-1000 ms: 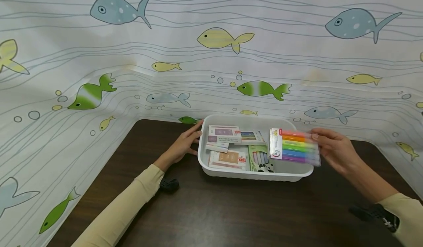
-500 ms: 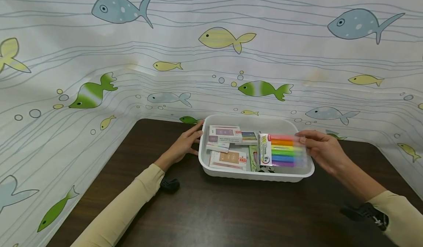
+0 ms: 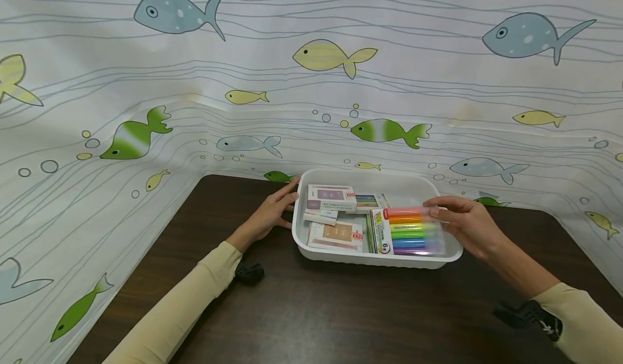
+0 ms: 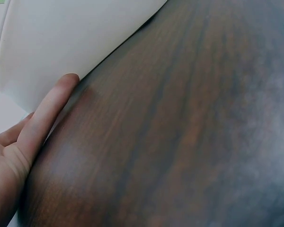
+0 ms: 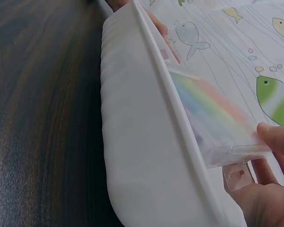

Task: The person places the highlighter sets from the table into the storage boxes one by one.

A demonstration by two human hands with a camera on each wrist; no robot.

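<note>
A white plastic bin (image 3: 375,260) stands on the dark table. My left hand (image 3: 265,213) rests against the bin's left end, and in the left wrist view its straight fingers (image 4: 49,111) lie along the white wall. At the other end, my right hand (image 3: 469,224) pinches the clear end of a pack of rainbow-coloured markers (image 3: 409,231). That pack lies tilted inside the right half of the bin, overlapping a green box behind it. From the right wrist, thumb and fingers show on either side of the pack's clear end (image 5: 236,151).
In the bin's left half lie a white box with a purple label (image 3: 331,195), a small white box (image 3: 320,216) and a box with an orange label (image 3: 336,235). A pack of coloured pens (image 3: 367,202) sits behind. Fish-printed sheeting (image 3: 321,104) surrounds the table.
My right hand has moved left and down, taking the marker pack from over the bin's right rim into its right half. The left hand has stayed at the bin's left end.
</note>
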